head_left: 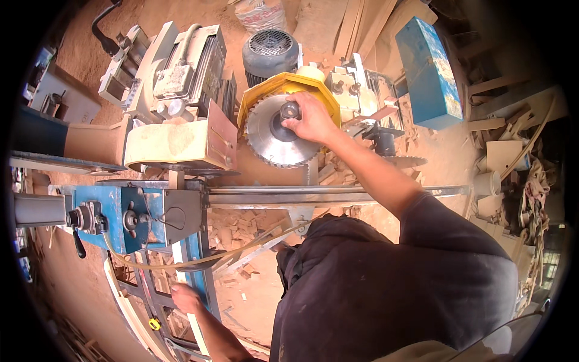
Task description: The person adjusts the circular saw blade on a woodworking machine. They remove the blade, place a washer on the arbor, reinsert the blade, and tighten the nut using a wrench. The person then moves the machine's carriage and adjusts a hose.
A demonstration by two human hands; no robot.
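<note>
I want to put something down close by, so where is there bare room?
Dusty ground lies bare between the saw blade and the metal rail, farther right between the blue box and rail, and left of the curved wood strip. Wood scraps crowd the rail's near side; boards and cloth crowd the far right.

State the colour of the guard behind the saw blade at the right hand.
Yellow; the guard shows best in the head view.

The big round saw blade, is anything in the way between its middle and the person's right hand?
Nothing visible is. The right hand touches the dark knob at the middle of the saw blade. The yellow guard stands behind the blade, not between.
</note>
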